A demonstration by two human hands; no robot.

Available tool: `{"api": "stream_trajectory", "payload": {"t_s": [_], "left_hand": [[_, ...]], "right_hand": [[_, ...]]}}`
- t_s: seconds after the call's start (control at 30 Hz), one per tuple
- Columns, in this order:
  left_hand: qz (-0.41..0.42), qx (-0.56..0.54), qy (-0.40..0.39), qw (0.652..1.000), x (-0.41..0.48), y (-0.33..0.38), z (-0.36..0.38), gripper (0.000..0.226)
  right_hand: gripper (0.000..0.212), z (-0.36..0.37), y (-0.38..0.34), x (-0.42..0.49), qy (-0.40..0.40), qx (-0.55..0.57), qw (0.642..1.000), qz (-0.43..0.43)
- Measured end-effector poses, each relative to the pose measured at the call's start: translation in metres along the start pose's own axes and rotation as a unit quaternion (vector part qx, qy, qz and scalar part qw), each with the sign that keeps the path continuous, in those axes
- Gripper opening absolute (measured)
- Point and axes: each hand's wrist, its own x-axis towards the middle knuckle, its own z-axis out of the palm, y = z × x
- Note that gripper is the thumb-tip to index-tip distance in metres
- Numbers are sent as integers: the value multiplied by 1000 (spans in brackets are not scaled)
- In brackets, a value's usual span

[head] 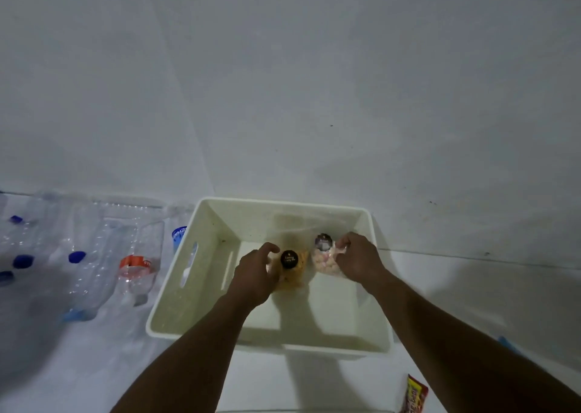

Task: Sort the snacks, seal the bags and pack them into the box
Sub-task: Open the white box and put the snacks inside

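Packing underway: left hand [254,274] grips yellow bag [297,272], right hand [358,260] grips pink bag [323,261], both inside box [176,290]. Wrapper [415,393] behind right hand looks unpacked.

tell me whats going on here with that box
A person is packing two snack bags into the white box. The left hand holds a bag of yellow snacks and the right hand grips a bag of pale snacks, both low inside the box, side by side. Clear plastic bottles lie left of the box, and a red and yellow wrapper lies in front of it.
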Motion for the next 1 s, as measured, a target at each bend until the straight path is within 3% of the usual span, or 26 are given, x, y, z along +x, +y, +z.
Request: {"api": "stream_trajectory", "payload": {"t_s": [0.1,0.27,0.53,0.73,1.0], "left_hand": [[-11,32,-56,998,1,7,5,54],[6,47,-81,996,-18,20,-6,56],[69,16,-19,997,-65,84,-12,40],[191,-12,12,981,-108,165,38,22],[247,-19,-86,965,-160,252,144,21]], "right_hand": [[29,-4,-5,-3,-22,-35,999,-7],[37,-18,-14,-26,8,4,1000,5],[33,-73,4,-100,38,38,998,-24],[28,-122,75,-156,85,36,996,5],[26,-186,223,-227,131,45,982,128]]}}
